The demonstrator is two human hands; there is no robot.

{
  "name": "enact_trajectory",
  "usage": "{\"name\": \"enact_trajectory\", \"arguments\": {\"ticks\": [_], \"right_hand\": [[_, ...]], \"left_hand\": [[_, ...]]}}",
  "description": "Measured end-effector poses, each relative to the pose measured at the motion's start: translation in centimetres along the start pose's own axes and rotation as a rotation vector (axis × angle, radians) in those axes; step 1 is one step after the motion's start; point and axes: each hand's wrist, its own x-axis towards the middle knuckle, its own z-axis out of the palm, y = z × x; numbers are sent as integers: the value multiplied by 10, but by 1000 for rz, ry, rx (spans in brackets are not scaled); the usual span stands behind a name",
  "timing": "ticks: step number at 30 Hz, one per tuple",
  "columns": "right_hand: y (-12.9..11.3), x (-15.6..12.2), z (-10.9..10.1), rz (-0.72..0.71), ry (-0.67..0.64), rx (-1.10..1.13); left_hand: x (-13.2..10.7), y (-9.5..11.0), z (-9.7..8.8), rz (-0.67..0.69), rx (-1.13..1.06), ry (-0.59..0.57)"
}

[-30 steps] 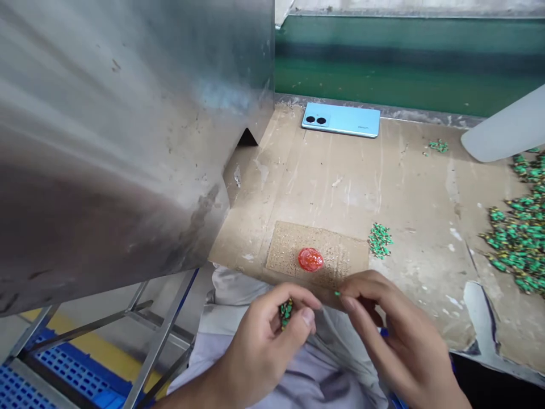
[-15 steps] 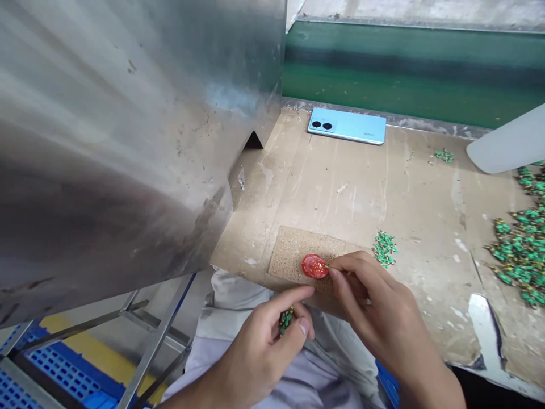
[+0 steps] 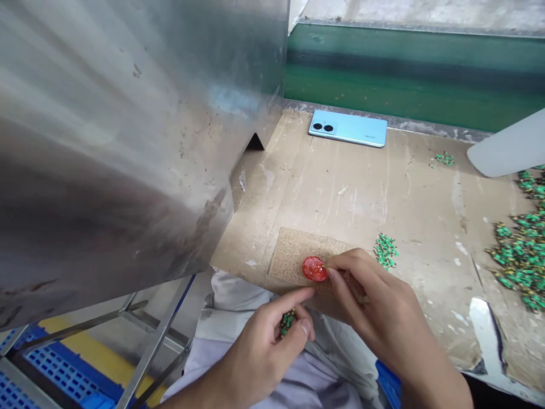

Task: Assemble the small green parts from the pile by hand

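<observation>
My left hand (image 3: pixel 270 343) curls around several small green-and-yellow pieces (image 3: pixel 286 322), just in front of the board's near edge. My right hand (image 3: pixel 378 304) pinches a tiny green piece (image 3: pixel 324 266) between thumb and forefinger. Its tip is over the right side of a small red oval dish (image 3: pixel 314 268), which looks wet and glossy inside; whether it touches the contents I cannot tell. Under the dish lies a rough tan board (image 3: pixel 289 250), partly covered by my right hand. A small cluster of green pieces (image 3: pixel 385 251) rests just beyond my right hand.
A large heap of green-and-yellow pieces (image 3: pixel 522 253) spreads at the right, near a white cylindrical container (image 3: pixel 508 147). A light blue phone (image 3: pixel 348 129) lies at the back, before a green belt (image 3: pixel 409 85). A big metal panel (image 3: pixel 128 142) bounds the left side.
My right fingertips have moved slightly left, bringing the green piece from the dish's rim to over its inside. My left hand stays almost where it was.
</observation>
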Motion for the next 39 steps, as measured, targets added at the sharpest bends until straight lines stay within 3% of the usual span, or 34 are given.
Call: {"name": "enact_trajectory", "arguments": {"ticks": [29, 36, 39], "right_hand": [[0, 5, -4, -37, -50, -77], [2, -8, -26, 41, 101, -34], [9, -24, -29, 58, 90, -55]], "left_hand": [[0, -3, 0, 3, 20, 21], [1, -4, -1, -16, 32, 7], [1, -5, -2, -15, 25, 1]]}}
